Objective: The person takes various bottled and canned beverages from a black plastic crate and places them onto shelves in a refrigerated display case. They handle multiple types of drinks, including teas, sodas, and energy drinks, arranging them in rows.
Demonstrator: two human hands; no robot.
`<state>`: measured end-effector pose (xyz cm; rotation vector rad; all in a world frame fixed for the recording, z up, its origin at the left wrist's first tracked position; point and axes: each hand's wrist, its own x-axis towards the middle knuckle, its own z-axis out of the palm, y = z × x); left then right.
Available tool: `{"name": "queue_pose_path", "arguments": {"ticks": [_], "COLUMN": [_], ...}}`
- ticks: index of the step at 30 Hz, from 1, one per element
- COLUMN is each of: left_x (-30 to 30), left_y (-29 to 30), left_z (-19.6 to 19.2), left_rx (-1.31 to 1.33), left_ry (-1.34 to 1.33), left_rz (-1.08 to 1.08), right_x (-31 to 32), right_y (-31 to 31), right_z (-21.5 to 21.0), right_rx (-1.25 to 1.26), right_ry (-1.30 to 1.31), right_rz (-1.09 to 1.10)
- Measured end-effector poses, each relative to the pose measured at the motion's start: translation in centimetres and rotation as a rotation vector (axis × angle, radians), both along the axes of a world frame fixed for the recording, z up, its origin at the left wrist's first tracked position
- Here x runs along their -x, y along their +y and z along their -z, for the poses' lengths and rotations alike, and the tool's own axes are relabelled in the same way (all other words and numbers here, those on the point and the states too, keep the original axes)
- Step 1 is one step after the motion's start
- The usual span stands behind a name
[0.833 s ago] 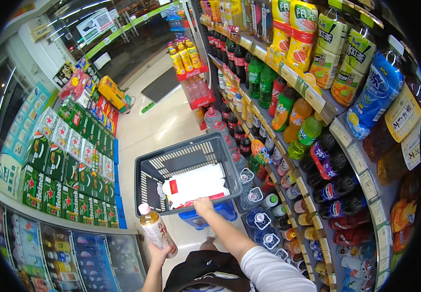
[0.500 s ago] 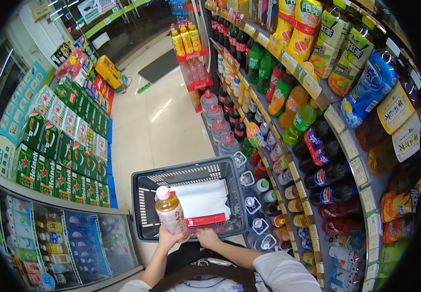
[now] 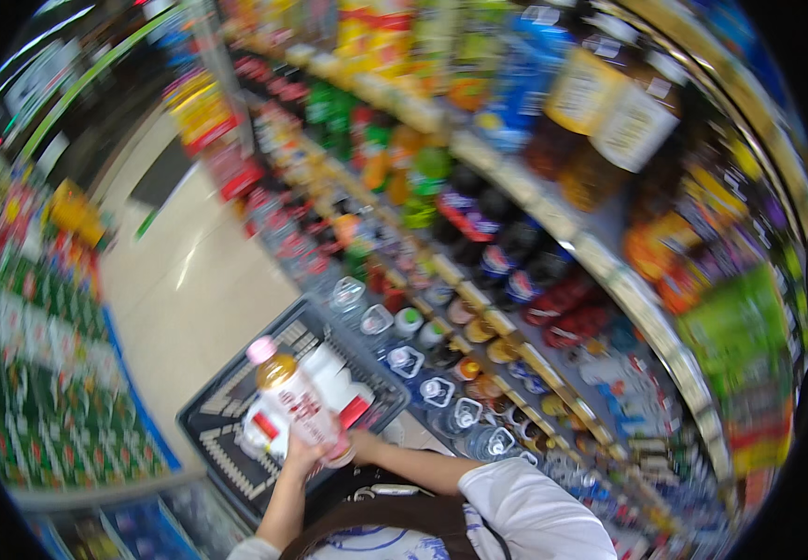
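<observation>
My left hand (image 3: 303,455) is closed round the lower part of a drink bottle (image 3: 298,403). The bottle has a pink cap, amber liquid and a pale pink-and-white label, and it tilts with its cap to the far left. It is held above the near side of a dark grey shopping basket (image 3: 206,403). My right hand (image 3: 363,448) is at the basket's near edge, just right of the bottle's base, and appears closed on the rim; its fingers are blurred and partly hidden. Inside the basket lies a white package with red parts (image 3: 327,371).
Shelves of bottled drinks (image 3: 479,252) run along my right, with large water bottles (image 3: 437,392) low beside the basket. Green drink cartons (image 3: 49,392) are stacked at left, a glass-fronted cooler (image 3: 143,527) nearer. Pale floor (image 3: 175,261) stretches ahead to a dark mat (image 3: 163,175).
The view has swung to the right and blurred, so the shelves fill more of it. The basket now looks turned and sits further left. My left hand still holds the bottle.
</observation>
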<state>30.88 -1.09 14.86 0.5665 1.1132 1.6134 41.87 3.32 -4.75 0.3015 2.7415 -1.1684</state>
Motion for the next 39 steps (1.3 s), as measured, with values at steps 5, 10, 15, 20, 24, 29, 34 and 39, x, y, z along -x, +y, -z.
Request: {"name": "queue_pose_path", "arguments": {"ticks": [5,10,15,20,24,29,34,39], "left_x": [0.0,-0.3,-2.9,-5.6,-8.0,-11.4,-14.1,-16.6], "left_y": [0.5,3.5,5.5,7.6,12.1,20.4,27.5,31.4], "left_z": [-0.4,0.1,-3.9,-5.1,-7.9,-15.5,-24.3,-26.0], "left_rx": [0.034,-0.153,-0.213,-0.204,-0.325,-0.592,-0.73,-0.885], "left_ry": [-0.074,-0.232,-0.487,-0.341,-0.086,0.058,0.451,1.115], "left_rz": [0.053,0.179,0.348,0.348,0.308,0.388,0.542,0.251], "right_x": [2.3,-2.2,-7.0,-10.0,-13.0,-17.0,-17.6,-17.9], "right_y": [-2.5,0.0,3.8,7.1,9.8,15.2,22.2,26.1], "right_z": [1.9,-0.3,-6.5,-11.5,-25.7,-36.7,-41.0,-42.0], "right_rx": [-0.133,-0.206,-0.001,0.498,0.525,-0.059,-0.296,-0.405], "right_ry": [0.077,0.017,-0.023,0.485,0.803,0.903,0.999,1.04], "right_rz": [0.024,-0.02,0.009,0.408,0.548,0.524,0.803,1.055]}}
